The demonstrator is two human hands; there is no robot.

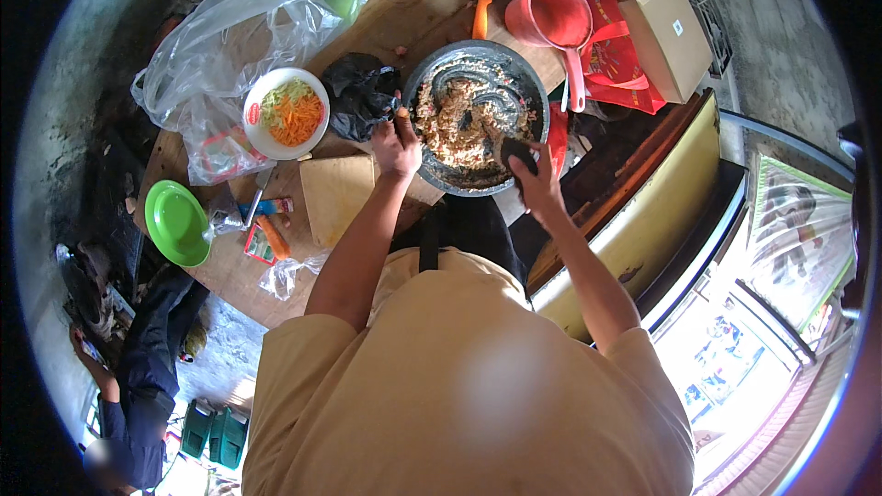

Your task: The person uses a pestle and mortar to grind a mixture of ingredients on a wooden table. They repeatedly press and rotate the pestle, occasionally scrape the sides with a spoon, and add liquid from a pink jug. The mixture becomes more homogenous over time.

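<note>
A wide grey stone mortar [536, 83] sits in front of me at the near edge of the table. Coarse brown mash [447, 124] is smeared over its inside. My left hand [398, 149] grips the mortar's left rim. Closed round a dark pestle [516, 154], my right hand [540, 186] is at the lower right of the bowl. The pestle's working end is against the mash near the right wall, partly hidden by my fingers.
Left of the mortar are a black plastic bag [358, 96], a white bowl of shredded vegetables [255, 133], a chopping board [335, 197] and a green plate [175, 225]. Beyond lie an orange-handled knife [482, 14] and a red dipper [524, 23]. Another person [147, 367] is at lower left.
</note>
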